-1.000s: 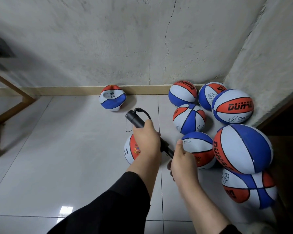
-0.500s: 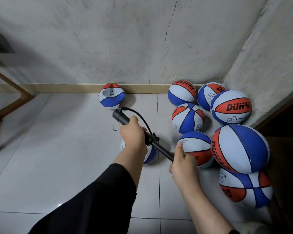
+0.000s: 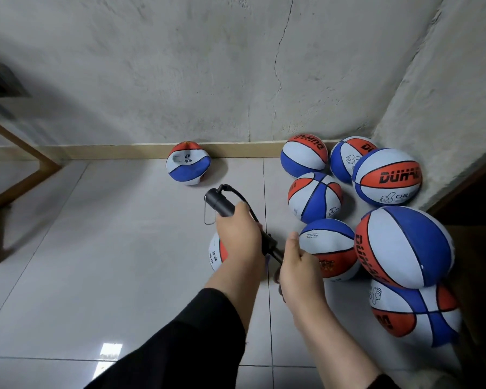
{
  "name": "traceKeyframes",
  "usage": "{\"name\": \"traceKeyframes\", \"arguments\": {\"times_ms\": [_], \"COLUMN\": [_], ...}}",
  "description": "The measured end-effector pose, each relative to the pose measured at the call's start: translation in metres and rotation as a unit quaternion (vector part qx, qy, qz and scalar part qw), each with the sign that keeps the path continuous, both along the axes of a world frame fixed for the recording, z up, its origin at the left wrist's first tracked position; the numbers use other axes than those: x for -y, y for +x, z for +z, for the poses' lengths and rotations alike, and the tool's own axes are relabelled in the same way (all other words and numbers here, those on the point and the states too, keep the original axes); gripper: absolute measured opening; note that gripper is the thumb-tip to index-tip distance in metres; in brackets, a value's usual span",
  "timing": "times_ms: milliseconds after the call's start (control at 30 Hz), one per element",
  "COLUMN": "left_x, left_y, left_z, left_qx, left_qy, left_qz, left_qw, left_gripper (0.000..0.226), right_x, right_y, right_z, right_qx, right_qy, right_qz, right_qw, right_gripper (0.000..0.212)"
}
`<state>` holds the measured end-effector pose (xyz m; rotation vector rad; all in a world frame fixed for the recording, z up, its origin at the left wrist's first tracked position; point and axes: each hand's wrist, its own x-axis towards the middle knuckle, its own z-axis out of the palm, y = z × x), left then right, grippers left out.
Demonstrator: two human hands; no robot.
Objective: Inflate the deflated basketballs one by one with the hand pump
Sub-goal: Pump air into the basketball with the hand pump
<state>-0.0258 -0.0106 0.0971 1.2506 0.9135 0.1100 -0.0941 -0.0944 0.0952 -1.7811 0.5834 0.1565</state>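
The left hand (image 3: 237,234) gripped the black pump (image 3: 222,206) round its barrel, and the right hand (image 3: 299,266) was closed on the handle end, which its fingers hid. Half a second before, the barrel had sat farther up and to the left, with a long stretch of rod bare between the hands; now only a short piece of rod showed, so the barrel had come back toward the handle. I judged this to be one compression stroke of a pumping cycle, air being pushed through the hose (image 3: 247,203) that looped from the barrel's far end.

The ball being filled (image 3: 215,252) lay on the floor (image 3: 96,262) under the left wrist, mostly hidden; whether the needle was seated in it could not be seen. A crumpled flat ball (image 3: 188,165) waited against the skirting, well apart. The round balls (image 3: 387,178) were heaped in the right corner, apparently already done. Pumping looked unfinished
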Motion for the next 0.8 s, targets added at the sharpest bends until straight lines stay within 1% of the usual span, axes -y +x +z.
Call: {"name": "traceKeyframes", "arguments": {"times_ms": [133,267,367,467,533,567,700,800], "left_x": [-0.028,-0.03,-0.013,0.011,0.02,0.022,0.009,-0.014], "left_y": [0.015,0.015,0.007,-0.004,-0.008,-0.008,0.0,0.011], "left_z": [-0.007,-0.011,-0.012,-0.008,-0.003,-0.001,-0.004,-0.003], "left_qx": [-0.001,0.006,0.006,0.01,0.023,0.017,-0.013,-0.009], "left_qy": [-0.004,0.003,0.009,0.023,0.022,0.023,0.018,0.012], "left_qz": [0.031,0.033,0.001,-0.024,-0.026,-0.027,-0.031,0.002], "left_qw": [1.0,0.999,1.0,0.999,0.999,0.999,0.999,1.0], "left_gripper": [0.019,0.018,0.023,0.017,0.017,0.018,0.02,0.019], "right_x": [0.007,0.012,0.011,0.007,0.004,0.003,-0.001,-0.003], "right_y": [-0.012,-0.013,-0.007,-0.002,0.001,0.003,0.001,-0.009], "right_z": [-0.012,-0.016,-0.013,-0.011,-0.01,-0.009,-0.004,-0.006], "right_qx": [-0.026,-0.039,-0.027,-0.016,-0.017,-0.019,-0.005,0.0], "right_qy": [-0.009,-0.022,-0.026,-0.017,-0.002,0.003,0.001,-0.003], "right_qz": [0.011,0.019,0.009,-0.018,-0.028,-0.026,-0.012,-0.002], "right_qw": [1.0,0.999,0.999,1.0,0.999,0.999,1.0,1.0], "right_gripper": [0.069,0.069,0.069,0.067,0.063,0.062,0.063,0.064]}}
